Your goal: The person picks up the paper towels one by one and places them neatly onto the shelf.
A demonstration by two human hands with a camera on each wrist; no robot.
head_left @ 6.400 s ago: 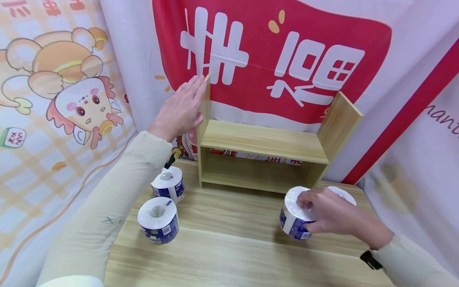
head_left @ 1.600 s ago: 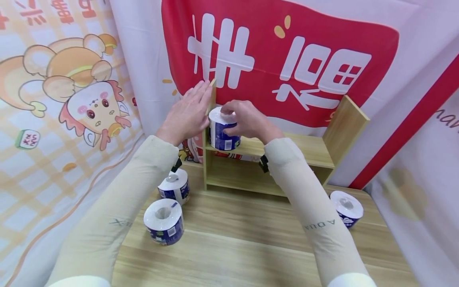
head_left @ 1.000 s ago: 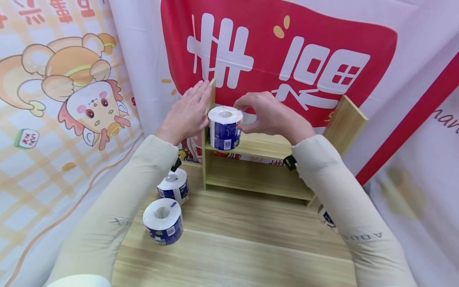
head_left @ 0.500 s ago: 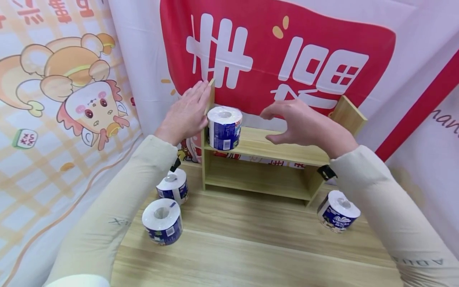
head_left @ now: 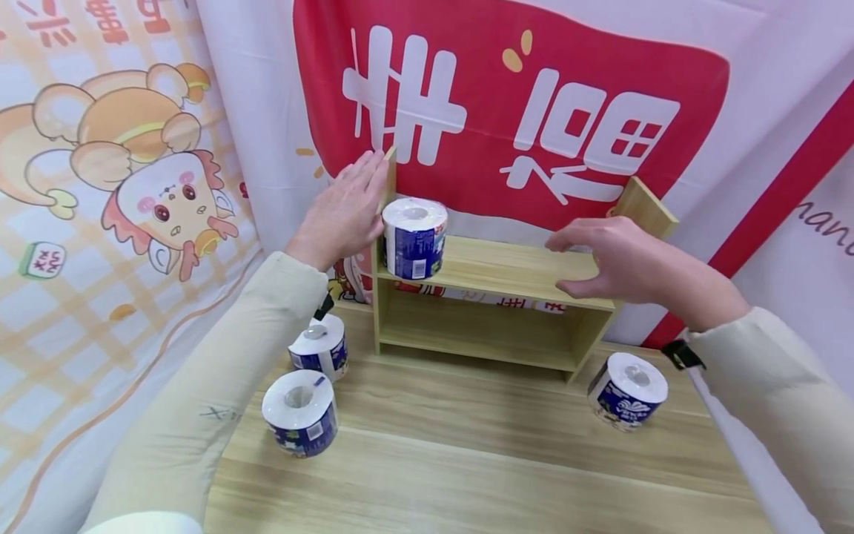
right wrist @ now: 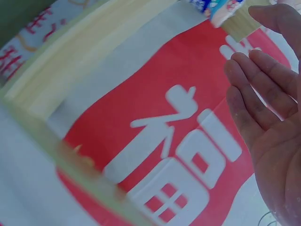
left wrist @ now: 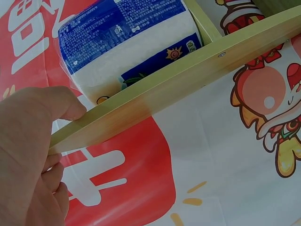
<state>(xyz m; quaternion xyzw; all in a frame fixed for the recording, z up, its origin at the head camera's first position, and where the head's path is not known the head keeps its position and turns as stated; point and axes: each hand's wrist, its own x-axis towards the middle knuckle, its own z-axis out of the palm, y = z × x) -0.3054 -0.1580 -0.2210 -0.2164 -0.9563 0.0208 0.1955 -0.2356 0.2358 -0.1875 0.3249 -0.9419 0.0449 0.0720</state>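
Observation:
A wrapped toilet roll [head_left: 415,241] stands upright on the upper board of a small wooden shelf [head_left: 527,271], against its left side panel. My left hand [head_left: 343,211] holds the top of that panel; the left wrist view shows the thumb on the inner face and the fingers on the outer one. In front of the shelf's right end, my right hand [head_left: 620,263] hangs in the air, fingers and thumb spread apart around nothing. The right wrist view shows its palm [right wrist: 282,150] bare.
Two toilet rolls, one nearer [head_left: 300,415] and one farther [head_left: 320,345], stand on the wooden table [head_left: 467,475] at the left. Another roll [head_left: 627,393] stands at the right, below my right forearm. A printed cloth [head_left: 480,96] hangs behind the shelf.
My right hand carried a toilet roll from the table's right side to the upper board, let it go and drew back to the right. My left hand has stayed on the panel.

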